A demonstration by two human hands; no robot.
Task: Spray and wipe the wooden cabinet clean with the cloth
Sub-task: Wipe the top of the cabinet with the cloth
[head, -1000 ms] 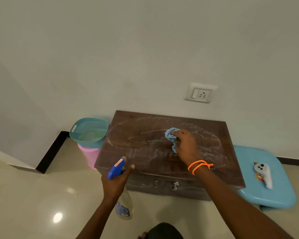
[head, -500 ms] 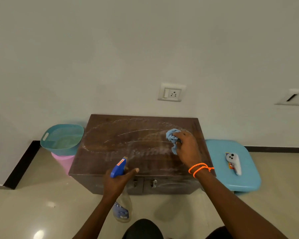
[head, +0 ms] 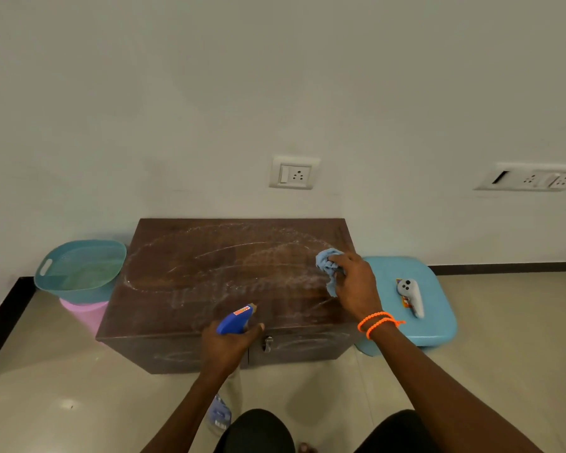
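Now right hand point(head: 353, 282) presses cloth point(head: 328, 263) on cabinet point(head: 209, 273)

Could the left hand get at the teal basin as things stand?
Probably not freely: the left hand grips the spray bottle, though nothing lies between it and the teal basin.

View: one head-worn wide-angle camera
Position: above and in front of the wooden cabinet point(head: 229, 276)
Facing: forward and down, toward the wall point(head: 275, 76)
Nearness: close, within arm's reach
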